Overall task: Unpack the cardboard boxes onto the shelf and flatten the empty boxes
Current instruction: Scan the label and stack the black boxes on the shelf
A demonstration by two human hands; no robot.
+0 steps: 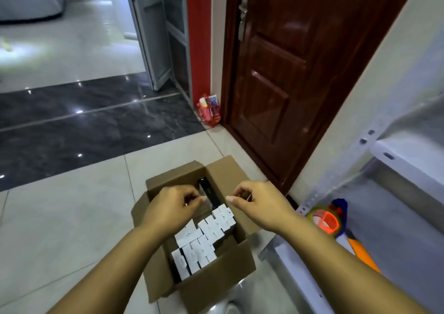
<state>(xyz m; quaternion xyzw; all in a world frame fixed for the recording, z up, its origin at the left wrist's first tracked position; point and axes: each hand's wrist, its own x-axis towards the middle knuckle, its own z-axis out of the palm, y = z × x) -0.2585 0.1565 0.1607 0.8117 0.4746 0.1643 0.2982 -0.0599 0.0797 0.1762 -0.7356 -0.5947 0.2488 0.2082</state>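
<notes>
The open cardboard box (199, 229) sits on the pale floor tiles (72, 217) with its flaps folded outward, and everything else can be placed from it. Inside, rows of small white packages (204, 236) stand on end and fill the nearer part, while a dark package (208, 193) with a green mark stands at the far end. The left hand (171, 205) is over the far half of the box, its fingers curled and pinching a small white package at the thumb tip, just beside the dark one. The right hand (254, 202) hovers over the box's right flap, thumb and forefinger drawn together; whether they grip anything I cannot tell. To the right of the box stands a white metal shelf (384, 169), and on its low level lies a tape dispenser (328, 220) with an orange core. Beyond the box, a brown wooden door (288, 73) is closed, with a red packet (209, 110) on the floor at its left foot.
</notes>
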